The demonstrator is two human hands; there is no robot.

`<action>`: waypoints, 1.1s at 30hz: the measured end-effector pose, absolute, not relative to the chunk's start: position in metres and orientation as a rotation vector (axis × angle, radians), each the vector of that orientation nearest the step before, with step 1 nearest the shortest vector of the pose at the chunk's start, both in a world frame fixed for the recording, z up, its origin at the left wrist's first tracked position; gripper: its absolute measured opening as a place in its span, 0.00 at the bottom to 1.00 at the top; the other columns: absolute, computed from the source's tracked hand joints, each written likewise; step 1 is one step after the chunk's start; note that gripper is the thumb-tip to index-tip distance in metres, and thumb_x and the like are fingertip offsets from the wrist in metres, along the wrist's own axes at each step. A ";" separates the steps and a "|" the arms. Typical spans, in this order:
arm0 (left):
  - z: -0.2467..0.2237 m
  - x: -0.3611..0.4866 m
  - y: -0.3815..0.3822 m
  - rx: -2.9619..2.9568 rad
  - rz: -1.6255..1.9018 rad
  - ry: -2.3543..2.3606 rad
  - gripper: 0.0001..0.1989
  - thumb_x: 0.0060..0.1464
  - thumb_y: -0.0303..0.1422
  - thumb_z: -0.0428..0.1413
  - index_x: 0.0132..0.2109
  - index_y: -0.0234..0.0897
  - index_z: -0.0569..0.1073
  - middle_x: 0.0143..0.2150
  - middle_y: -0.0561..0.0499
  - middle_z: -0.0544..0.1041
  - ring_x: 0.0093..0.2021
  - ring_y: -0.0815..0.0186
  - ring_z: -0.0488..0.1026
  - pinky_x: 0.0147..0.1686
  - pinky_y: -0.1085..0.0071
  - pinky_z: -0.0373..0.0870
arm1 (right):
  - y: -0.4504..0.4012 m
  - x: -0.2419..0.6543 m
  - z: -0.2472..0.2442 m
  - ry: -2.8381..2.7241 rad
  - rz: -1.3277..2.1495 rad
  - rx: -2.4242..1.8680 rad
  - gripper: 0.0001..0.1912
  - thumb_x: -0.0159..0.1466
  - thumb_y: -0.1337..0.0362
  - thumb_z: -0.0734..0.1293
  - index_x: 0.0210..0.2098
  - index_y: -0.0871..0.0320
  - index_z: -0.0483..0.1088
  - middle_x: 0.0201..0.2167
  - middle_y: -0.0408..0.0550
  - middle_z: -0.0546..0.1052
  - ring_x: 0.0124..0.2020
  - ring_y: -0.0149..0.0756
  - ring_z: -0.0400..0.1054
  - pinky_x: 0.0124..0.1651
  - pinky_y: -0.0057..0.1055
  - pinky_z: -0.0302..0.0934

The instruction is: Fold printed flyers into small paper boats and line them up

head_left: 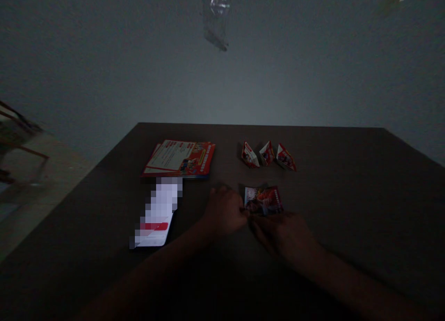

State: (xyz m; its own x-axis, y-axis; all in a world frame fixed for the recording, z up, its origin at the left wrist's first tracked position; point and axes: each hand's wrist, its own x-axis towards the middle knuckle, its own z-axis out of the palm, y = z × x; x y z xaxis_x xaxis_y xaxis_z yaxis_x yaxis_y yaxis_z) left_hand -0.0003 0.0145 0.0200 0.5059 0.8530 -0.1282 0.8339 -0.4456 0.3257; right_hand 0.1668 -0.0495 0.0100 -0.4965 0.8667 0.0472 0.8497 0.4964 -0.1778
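A small printed sheet with red and dark pictures [264, 200] lies on the dark table between my hands. My left hand [226, 211] is closed at the sheet's lower left corner, its fingers curled. At the sheet's lower edge, my right hand [283, 233] has its fingers pressed together, their tips close to those of my left hand. The corner and edge under the fingertips are hidden. Behind the sheet stand folded paper pieces in a row: one on the left [249, 155], one in the middle [267, 153] and one on the right [286, 157].
A stack of red and white printed cards or booklets [177, 158] lies at the back left of the table [330, 149]. In front of it is a lit phone [155, 233], partly pixelated. A clear plastic bag [216, 19] hangs on the wall behind.
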 end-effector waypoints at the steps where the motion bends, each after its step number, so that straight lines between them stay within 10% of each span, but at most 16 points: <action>1: 0.021 0.000 0.014 2.404 0.073 1.406 0.09 0.48 0.36 0.54 0.28 0.37 0.76 0.34 0.45 0.77 0.43 0.54 0.69 0.41 0.60 0.59 | -0.049 0.168 0.011 -2.597 0.196 -1.503 0.14 0.66 0.65 0.56 0.34 0.57 0.73 0.23 0.44 0.79 0.21 0.32 0.71 0.24 0.28 0.48; 33: 0.018 -0.003 0.014 2.394 0.150 1.393 0.09 0.49 0.37 0.55 0.28 0.38 0.75 0.33 0.47 0.78 0.43 0.54 0.69 0.42 0.59 0.59 | -0.050 0.190 0.016 -2.494 0.327 -1.682 0.18 0.67 0.60 0.56 0.31 0.53 0.76 0.25 0.45 0.80 0.24 0.35 0.74 0.25 0.27 0.55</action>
State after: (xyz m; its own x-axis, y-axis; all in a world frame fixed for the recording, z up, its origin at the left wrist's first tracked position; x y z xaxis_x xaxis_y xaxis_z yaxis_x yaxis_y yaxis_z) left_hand -0.0026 0.0142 0.0182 0.5069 0.8573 -0.0903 0.8183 -0.4455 0.3633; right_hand 0.1899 -0.0500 0.0158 -0.3775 0.9257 -0.0250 0.9008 0.3608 -0.2415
